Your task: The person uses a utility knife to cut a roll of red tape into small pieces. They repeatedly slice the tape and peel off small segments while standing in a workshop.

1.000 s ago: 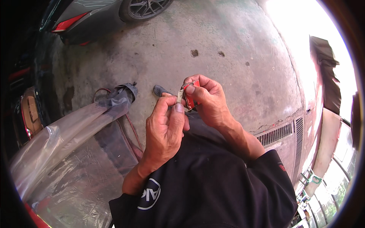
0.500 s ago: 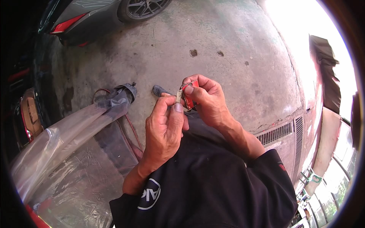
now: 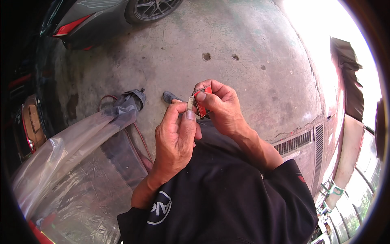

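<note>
In front of my chest, both hands are raised close together. A small, flat, pale strip (image 3: 190, 103) stands upright between the thumb and fingers of my left hand (image 3: 175, 138). My right hand (image 3: 226, 109) pinches a small flat red packet (image 3: 200, 109) with dark edges, its thumb pressed on the packet's face. The strip is right beside the packet's left edge; whether the two touch, I cannot tell. Fingers cover part of both things.
A dark car (image 3: 97, 24) stands at the far left on the concrete floor (image 3: 243, 36). Clear plastic sheeting (image 3: 77, 187) covers something at my left, near a thin red hose (image 3: 142, 140). Floor grates (image 3: 294, 143) lie at right. My shoe (image 3: 168, 97) shows beyond my hands.
</note>
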Motion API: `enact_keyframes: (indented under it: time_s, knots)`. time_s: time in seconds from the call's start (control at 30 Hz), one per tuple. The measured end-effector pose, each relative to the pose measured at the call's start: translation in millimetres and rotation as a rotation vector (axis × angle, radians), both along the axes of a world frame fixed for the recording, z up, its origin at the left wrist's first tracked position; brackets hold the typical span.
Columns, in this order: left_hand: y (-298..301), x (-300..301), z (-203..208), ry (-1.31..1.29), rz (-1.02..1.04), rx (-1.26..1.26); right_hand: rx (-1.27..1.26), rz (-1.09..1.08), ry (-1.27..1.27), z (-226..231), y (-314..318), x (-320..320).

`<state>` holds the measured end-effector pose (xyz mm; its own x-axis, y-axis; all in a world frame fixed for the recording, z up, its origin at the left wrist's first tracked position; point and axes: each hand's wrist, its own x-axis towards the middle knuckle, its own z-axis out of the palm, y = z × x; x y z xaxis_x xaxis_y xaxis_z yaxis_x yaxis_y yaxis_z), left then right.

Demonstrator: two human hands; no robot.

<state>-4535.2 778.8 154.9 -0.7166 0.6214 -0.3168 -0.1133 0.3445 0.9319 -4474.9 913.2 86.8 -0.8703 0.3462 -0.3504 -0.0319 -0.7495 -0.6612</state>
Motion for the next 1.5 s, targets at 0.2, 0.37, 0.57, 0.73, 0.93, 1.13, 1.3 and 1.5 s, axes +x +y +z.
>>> enact_keyframes:
  time_s: [0.2, 0.37, 0.57, 0.73, 0.93, 1.13, 1.3, 1.5]
  knots:
    - [-0.6, -0.2, -0.5, 0.012, 0.011, -0.017, -0.001, -0.004, 0.011, -0.9, -1.7, -1.3]
    - [-4.2, -0.8, -1.9, 0.002, 0.01, -0.013, 0.008, 0.019, 0.008, -1.7, -2.6, -1.7]
    - [-4.5, -0.7, -1.8, 0.017, 0.019, -0.015, 0.022, 0.033, -0.015, 0.1, -2.7, -2.7]
    - [-5.8, -0.3, -4.5, 0.077, 0.017, -0.007, 0.031, 0.044, -0.007, 0.0, -2.7, -3.0]
    - [-7.9, -1.0, -5.5, 0.132, -0.006, -0.041, 0.035, 0.075, 0.0, -0.7, -0.5, -0.5]
    - [-10.2, -2.8, -13.3, 0.423, -0.082, -0.048, 0.061, 0.076, 0.006, -3.3, -0.9, 0.7]
    - [-10.1, -6.7, -15.2, 0.776, -0.182, -0.102, 0.075, 0.047, -0.006, -1.2, -1.9, 1.0]
    - [-12.4, -4.9, -21.2, 0.841, -0.162, -0.108, 0.126, 0.019, -0.035, -1.4, -6.3, 1.4]
